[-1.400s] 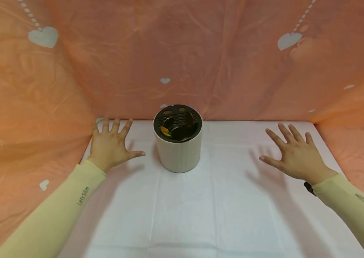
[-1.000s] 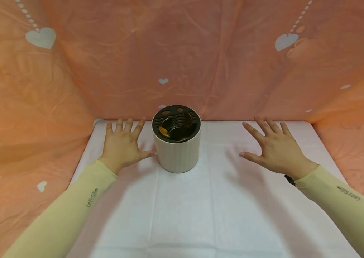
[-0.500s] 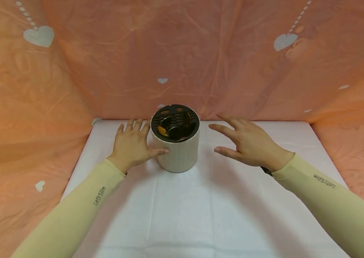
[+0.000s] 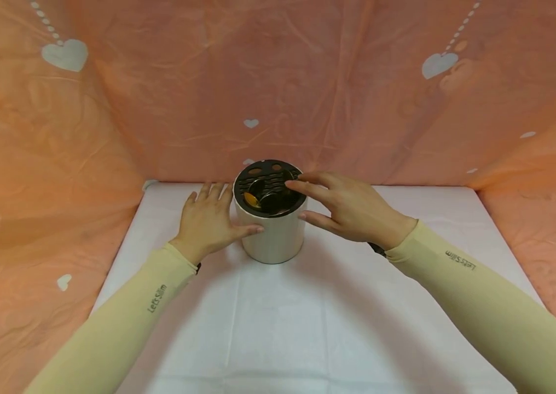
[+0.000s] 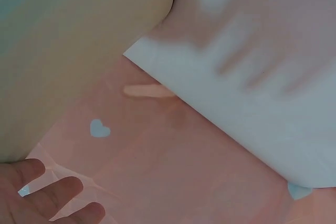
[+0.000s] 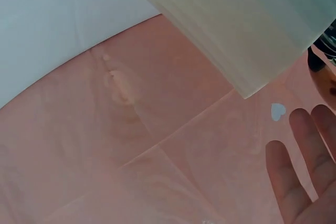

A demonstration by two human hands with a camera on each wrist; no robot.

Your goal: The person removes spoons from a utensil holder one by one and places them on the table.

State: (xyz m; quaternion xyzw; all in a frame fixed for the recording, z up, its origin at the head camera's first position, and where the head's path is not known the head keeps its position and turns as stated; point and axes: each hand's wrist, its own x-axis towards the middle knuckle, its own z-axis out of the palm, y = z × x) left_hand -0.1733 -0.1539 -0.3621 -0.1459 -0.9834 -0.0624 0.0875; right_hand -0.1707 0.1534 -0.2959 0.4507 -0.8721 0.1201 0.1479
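A cream ribbed round utensil holder point(image 4: 275, 246) stands upright on the white cloth, topped by a black lid point(image 4: 243, 178) with slots and holes. Dark shiny spoon-like heads point(image 4: 274, 203) and one golden one point(image 4: 252, 200) show in its top. My left hand point(image 4: 209, 221) lies along its left side, fingers spread and thumb across the front wall. At the right, my right hand point(image 4: 352, 205) reaches over the rim, its fingertips by the dark heads and its thumb near the wall. In the wrist views, fingers of the left hand point(image 5: 55, 195) and right hand point(image 6: 310, 177) are extended beside the holder.
White cloth point(image 4: 278, 328) covers the table. Orange-pink sheets point(image 4: 278, 82) with pale hearts hang behind and at both sides. The table's back edge runs just behind the holder.
Both hands have moved inward from the two sides to the holder. The right hand has travelled farther, and its fingers have gone from spread to slightly bent. The holder has stayed in place.
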